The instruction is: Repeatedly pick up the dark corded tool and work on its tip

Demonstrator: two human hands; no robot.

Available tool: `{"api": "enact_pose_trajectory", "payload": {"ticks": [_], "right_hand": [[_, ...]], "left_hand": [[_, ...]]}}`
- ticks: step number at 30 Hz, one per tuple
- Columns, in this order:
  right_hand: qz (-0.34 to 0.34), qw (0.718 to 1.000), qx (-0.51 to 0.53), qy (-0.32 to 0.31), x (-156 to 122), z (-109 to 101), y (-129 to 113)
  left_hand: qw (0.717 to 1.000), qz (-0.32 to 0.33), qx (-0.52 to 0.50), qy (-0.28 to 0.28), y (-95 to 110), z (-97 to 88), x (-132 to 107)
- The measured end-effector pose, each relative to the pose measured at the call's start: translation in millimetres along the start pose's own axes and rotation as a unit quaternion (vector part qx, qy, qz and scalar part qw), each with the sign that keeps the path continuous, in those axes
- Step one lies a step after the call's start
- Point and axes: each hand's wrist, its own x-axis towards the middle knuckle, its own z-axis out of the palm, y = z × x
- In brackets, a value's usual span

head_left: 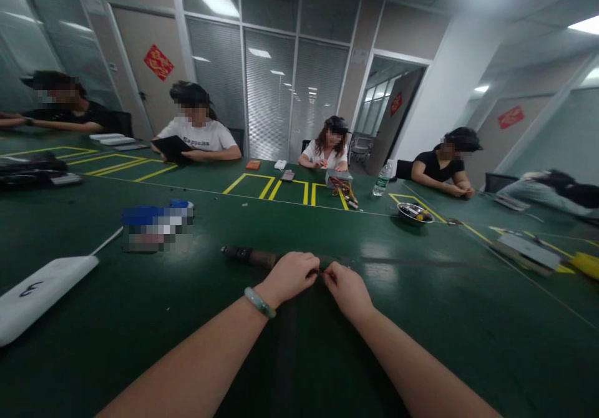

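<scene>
Sitting at a big green bench, kinda shiny, ceiling lights bouncing off it, with boxes of yellow tape along the far edge. Left to right: a white power strip lies on the bench's left side, its cord running up to a pixelated blue-and-white thing. The dark tube-shaped thing lies mid-bench, left end sticking out past my left hand, the rest partly behind my fingers. That hand's fingers are curled in, right hand just beside it, fingertips bunched; honestly can't tell if either is clamped on anything. Toward the far edge there's a metal box with colored wires, then a clear bottle, then a metal bowl of small bits. Glass partitions with blinds behind, open door right of those.

Readable stuff: the power strip has something like a "3", sideways to me. Red paper with gold characters on the left door, can't read it. Dark lettering on a coworker's white T-shirt, too fuzzy. Bottle's green label: brand's too small.
</scene>
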Motion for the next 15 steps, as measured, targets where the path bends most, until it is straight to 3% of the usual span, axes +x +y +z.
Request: {"api": "enact_pose_trajectory", "payload": {"ticks": [8, 15], "right_hand": [[-0.122, 0.978, -0.169, 0.011, 2.3, 0.9, 2.7], [-0.177, 0.959, -0.219, 0.013, 7.9, -2.2, 4.1]], "left_hand": [[1.000, 0.000, 0.004, -0.003, 0.6, -2.4, 0.4], [1.000, -0.003, -0.009, 0.006, -0.9, 1.0, 0.1]]}}
